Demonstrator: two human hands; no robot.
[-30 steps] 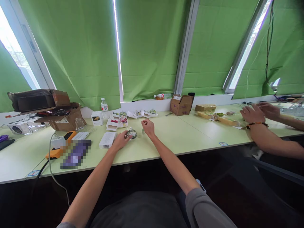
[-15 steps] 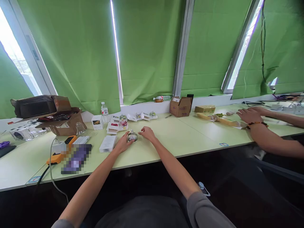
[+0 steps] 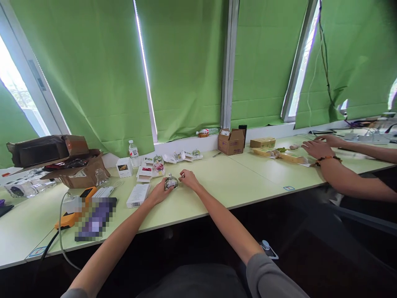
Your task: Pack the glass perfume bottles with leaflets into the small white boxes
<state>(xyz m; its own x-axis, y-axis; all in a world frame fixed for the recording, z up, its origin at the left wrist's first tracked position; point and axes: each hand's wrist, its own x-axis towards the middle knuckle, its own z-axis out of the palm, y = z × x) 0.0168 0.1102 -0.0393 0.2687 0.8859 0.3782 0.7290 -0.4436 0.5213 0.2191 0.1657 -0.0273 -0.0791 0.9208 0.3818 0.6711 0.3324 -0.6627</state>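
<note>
My left hand (image 3: 160, 192) is closed around the side of a small round glass bottle (image 3: 171, 182) with a narrow neck, standing on the table. Just right of the bottle, my right hand (image 3: 190, 179) pinches something tiny and shiny that I cannot make out. A white box (image 3: 138, 195) with a barcode lies left of my left hand. Behind it are opened white packets with flower pictures (image 3: 145, 171) and a similar round glass piece (image 3: 158, 159).
At left are a cardboard box (image 3: 82, 176), an orange device (image 3: 65, 220) with cables, and a blurred phone-like object (image 3: 96, 219). A water bottle (image 3: 133, 153) and a small carton (image 3: 231, 141) stand at the back. A co-worker's hands (image 3: 318, 149) rest at right near yellow packaging (image 3: 293, 158).
My view has shifted slightly to the right. My right hand has drawn a little away from the bottle's neck, and a small shiny thing now shows at its fingertips. My left hand stays on the bottle.
</note>
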